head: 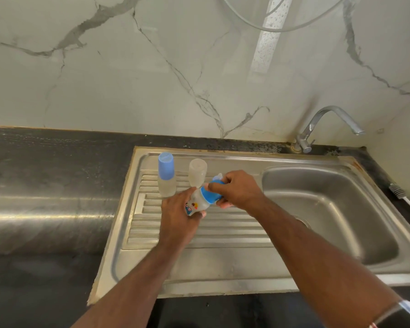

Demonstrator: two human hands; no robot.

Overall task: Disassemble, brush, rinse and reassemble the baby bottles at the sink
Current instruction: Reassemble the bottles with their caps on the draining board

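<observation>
We hold the bottle (195, 204) tilted over the drainboard (223, 235): left hand (178, 214) grips its base, right hand (237, 190) wraps the blue collar (211, 192) up-right, ready to unscrew.

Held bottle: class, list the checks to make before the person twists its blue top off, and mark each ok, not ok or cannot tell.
1. Left hand grips the held bottle body: ok.
2. Right hand grips the blue top: ok.
3. Bottle over the drainboard: ok.
4. Blue-capped bottle and clear-capped bottle stand apart from the hands: ok.
5. Top already loosened: cannot tell.
6. Bottle empty: cannot tell.
</observation>
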